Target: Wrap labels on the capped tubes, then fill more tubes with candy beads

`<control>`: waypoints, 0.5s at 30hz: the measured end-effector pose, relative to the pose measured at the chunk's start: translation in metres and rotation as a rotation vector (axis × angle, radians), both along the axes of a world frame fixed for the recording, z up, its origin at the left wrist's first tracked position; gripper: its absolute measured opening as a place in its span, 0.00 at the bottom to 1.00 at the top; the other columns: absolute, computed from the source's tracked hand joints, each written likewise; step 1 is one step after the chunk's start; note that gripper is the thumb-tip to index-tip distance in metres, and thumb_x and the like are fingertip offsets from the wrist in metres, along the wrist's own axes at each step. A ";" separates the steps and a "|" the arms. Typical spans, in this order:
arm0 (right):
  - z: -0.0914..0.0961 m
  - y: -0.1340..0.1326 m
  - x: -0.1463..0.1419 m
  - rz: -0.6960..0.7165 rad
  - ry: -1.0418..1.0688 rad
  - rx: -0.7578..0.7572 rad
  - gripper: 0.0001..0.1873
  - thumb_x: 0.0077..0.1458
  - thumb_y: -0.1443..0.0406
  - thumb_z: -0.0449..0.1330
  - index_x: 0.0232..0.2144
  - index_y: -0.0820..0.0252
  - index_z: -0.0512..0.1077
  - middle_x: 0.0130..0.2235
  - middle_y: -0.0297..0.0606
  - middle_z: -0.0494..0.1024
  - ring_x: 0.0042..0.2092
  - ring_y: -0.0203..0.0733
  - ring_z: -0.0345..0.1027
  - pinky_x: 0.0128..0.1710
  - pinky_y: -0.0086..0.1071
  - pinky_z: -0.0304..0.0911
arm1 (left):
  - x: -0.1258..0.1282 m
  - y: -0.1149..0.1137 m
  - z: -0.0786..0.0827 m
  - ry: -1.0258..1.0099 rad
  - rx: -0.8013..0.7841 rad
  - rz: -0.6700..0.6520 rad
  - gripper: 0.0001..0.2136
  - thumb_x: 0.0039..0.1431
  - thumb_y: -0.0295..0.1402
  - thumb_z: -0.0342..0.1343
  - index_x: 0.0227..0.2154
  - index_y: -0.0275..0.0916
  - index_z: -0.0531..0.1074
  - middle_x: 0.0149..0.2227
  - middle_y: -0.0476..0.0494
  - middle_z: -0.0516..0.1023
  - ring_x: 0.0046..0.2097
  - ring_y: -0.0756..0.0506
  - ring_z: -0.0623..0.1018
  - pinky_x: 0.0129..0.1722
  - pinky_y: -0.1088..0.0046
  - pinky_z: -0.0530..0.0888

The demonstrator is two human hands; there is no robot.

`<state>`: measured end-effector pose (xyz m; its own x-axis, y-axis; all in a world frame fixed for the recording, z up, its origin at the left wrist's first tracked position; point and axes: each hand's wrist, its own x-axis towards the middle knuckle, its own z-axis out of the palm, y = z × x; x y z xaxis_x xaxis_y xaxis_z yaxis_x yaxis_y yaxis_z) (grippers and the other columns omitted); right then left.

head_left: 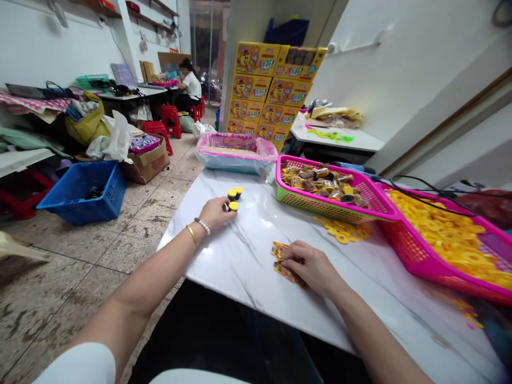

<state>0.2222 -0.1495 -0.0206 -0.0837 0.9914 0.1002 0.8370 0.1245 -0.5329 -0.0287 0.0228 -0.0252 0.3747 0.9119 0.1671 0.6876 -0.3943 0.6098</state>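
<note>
At the left side of the marble-patterned table [248, 234], my left hand [216, 213] has its fingers closed on a small dark container with a yellow cap [233, 206]. Two more yellow-capped containers [238, 192] stand upright just beyond it. Nearer the front edge, my right hand [310, 264] rests on a small stack of yellow printed labels [285, 269], its thumb and fingers pinched together on them. The palm hides part of the stack. A pile of flat yellow rings [342, 229] lies on the table beyond my right hand.
A pink-and-green basket [336, 210] holds several small wrapped containers. Right of it, a pink basket [416, 261] is heaped with yellow plastic parts. A plastic-lined basket [236, 160] stands at the far edge, before stacked yellow boxes [256, 88]. Another person [192, 85] sits at a distant table.
</note>
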 end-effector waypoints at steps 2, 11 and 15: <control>0.001 0.002 -0.001 -0.002 -0.021 0.072 0.08 0.52 0.63 0.60 0.22 0.54 0.76 0.32 0.36 0.76 0.36 0.43 0.72 0.39 0.36 0.66 | 0.003 -0.010 0.003 0.000 -0.022 -0.089 0.10 0.50 0.38 0.65 0.33 0.39 0.77 0.30 0.48 0.78 0.33 0.47 0.75 0.34 0.73 0.68; 0.020 -0.015 -0.036 -0.237 0.352 0.282 0.10 0.56 0.57 0.60 0.31 0.55 0.75 0.29 0.35 0.78 0.27 0.39 0.70 0.29 0.32 0.67 | 0.003 -0.072 0.019 -0.290 0.082 -0.006 0.14 0.52 0.36 0.64 0.41 0.37 0.75 0.41 0.40 0.77 0.39 0.44 0.74 0.43 0.66 0.71; 0.006 -0.017 -0.075 -0.280 0.590 0.299 0.15 0.50 0.54 0.65 0.37 0.55 0.75 0.26 0.32 0.73 0.26 0.38 0.67 0.25 0.30 0.67 | -0.010 -0.120 0.051 -0.607 -0.145 -0.053 0.11 0.51 0.36 0.65 0.37 0.38 0.77 0.33 0.44 0.77 0.34 0.47 0.73 0.37 0.70 0.69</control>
